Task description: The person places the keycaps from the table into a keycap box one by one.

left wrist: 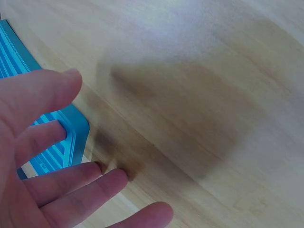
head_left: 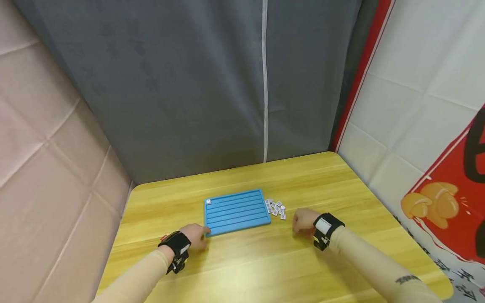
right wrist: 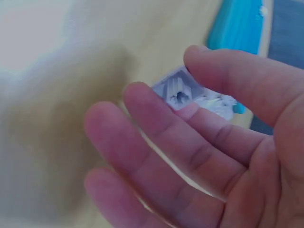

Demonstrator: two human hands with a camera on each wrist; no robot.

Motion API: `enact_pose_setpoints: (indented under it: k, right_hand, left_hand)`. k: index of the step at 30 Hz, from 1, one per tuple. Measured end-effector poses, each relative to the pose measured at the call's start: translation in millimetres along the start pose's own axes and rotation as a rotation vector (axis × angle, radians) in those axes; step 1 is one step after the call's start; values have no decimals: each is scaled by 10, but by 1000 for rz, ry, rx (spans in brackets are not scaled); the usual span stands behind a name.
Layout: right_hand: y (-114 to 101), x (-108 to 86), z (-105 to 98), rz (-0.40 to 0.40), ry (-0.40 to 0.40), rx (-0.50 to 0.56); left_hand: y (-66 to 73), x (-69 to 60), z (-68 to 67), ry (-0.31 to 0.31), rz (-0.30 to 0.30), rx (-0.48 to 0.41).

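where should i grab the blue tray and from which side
Probably grip the blue tray by its short left rim, coming from the left: it lies flat with a raised edge, and small white blocks crowd its right end. The left hand touches its near-left corner.

No word can be read for sure. On the red wall sign at the right, big black marks run off the edge, so I can't tell what they say. Small black writing sits on the white wall cloth under it, too tiny to read. The little white keycaps have dark marks on top, also too small. The right sleeve has a dark mark I can't read.
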State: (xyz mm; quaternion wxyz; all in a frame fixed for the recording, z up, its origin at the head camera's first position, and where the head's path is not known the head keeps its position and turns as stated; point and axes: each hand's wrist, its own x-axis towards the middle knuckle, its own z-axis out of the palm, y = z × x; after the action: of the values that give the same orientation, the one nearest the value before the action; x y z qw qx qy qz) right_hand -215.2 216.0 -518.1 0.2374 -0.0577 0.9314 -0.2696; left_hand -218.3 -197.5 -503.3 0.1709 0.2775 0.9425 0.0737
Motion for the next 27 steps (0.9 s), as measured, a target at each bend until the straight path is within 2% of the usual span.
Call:
enact_pose_setpoints:
  k: [5,14,20,24,27]
  right_hand:
    - [-133,85,-97,-46,-11,86]
    - [-379,221,-180,-238,17,226]
    - [-435,258,-162,-306,29,267]
    - [-436,262,-126,-332,21,295]
    - [-460,268,-98,-335,15,311]
  left_hand:
    - [-12,23,25,-1,0,18]
    - [-14,18,63,26,-12,38]
    - [-101,76,118,41,10,68]
    - [-146,112,113,24,0,21]
    - [-123,100,39,-6,-32,-26]
